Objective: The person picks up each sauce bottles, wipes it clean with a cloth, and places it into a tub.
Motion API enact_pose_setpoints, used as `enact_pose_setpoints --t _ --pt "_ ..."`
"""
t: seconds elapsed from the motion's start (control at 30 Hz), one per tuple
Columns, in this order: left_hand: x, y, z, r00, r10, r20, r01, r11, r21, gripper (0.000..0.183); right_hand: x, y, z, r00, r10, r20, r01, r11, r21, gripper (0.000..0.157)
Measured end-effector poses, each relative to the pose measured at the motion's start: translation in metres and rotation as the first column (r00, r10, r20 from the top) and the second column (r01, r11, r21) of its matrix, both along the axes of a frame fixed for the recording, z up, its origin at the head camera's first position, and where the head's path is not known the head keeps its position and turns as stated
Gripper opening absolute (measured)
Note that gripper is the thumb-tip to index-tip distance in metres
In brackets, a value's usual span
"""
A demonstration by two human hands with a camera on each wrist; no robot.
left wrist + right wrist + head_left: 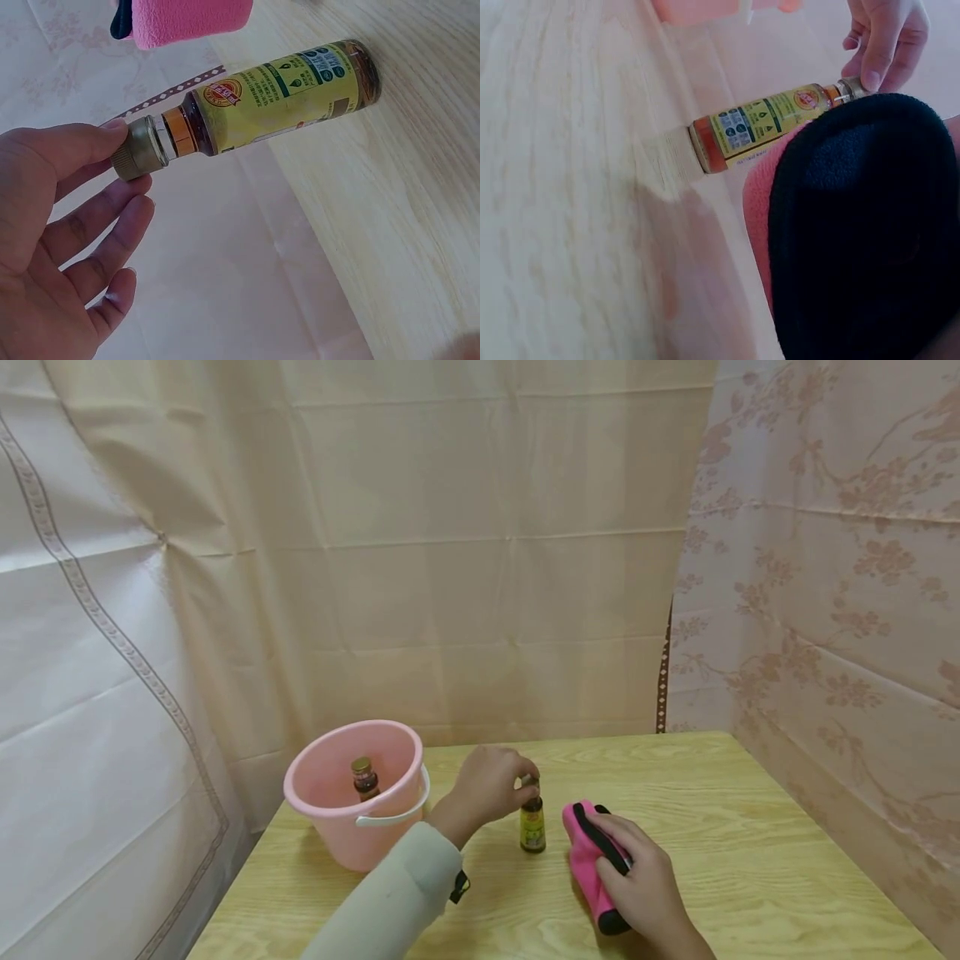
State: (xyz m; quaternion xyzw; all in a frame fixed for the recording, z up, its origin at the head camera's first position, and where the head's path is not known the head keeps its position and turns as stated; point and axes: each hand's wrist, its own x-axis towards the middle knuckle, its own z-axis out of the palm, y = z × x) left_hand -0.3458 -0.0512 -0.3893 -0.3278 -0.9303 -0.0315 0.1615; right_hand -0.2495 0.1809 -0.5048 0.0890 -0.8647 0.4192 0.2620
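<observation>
In the head view we are missing most of the cap [139, 153] of the bottle [532, 827] because the left hand [487, 783] is covering it. The wall of the bucket [345, 837] is hiding the base of a gold-capped container [365, 779], and the right hand [639, 875] is concealing part of the pink-and-black pouch [587, 866]. The bottom edge is cutting off the left sleeve [397, 893]. In the left wrist view we are seeing the pouch cropped at the top and a blurred shape [459, 349] at bottom right. In the right wrist view the pouch is masking some of the bottle.
</observation>
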Motion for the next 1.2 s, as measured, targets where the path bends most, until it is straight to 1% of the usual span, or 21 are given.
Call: enact_pose_setpoints --t 0.13,0.2,0.33,0.47,0.7,0.83,1.0,1.2 --pt "0.009 -0.007 -0.001 1.0 0.003 0.029 -0.004 0.999 0.036 0.019 0.001 -0.002 0.001 0.999 0.021 -0.026 -0.021 1.0 -0.009 0.07" --pt "0.014 -0.01 -0.001 1.0 0.001 0.029 -0.002 0.999 0.052 0.019 0.001 -0.003 0.001 0.999 0.028 -0.038 -0.029 0.999 -0.015 0.07" --pt "0.024 -0.016 -0.004 1.0 -0.008 0.002 0.007 0.996 0.085 0.018 0.001 -0.005 0.001 0.999 0.034 -0.039 -0.035 0.999 -0.011 0.071" --pt "0.031 -0.021 -0.008 0.999 -0.03 -0.033 0.034 0.992 0.119 0.017 0.001 -0.007 0.0 0.998 0.047 -0.036 -0.047 0.999 -0.002 0.071" --pt "0.046 -0.028 -0.012 0.998 -0.052 -0.035 0.058 0.98 0.19 0.016 0.002 -0.013 -0.002 0.997 0.073 -0.025 -0.073 0.997 -0.009 0.072" --pt "0.055 -0.031 -0.016 0.997 -0.055 -0.045 0.065 0.967 0.247 0.017 0.004 -0.017 -0.002 0.995 0.093 -0.044 -0.094 0.996 -0.008 0.073" --pt "0.063 -0.033 -0.025 0.998 -0.05 -0.046 0.062 0.945 0.322 0.016 0.005 -0.023 -0.004 0.988 0.134 -0.075 -0.135 0.991 -0.011 0.074" --pt "0.069 -0.034 -0.033 0.997 -0.067 -0.041 0.078 0.913 0.402 0.015 0.01 -0.033 -0.003 0.976 0.207 -0.066 -0.209 0.978 -0.016 0.074"
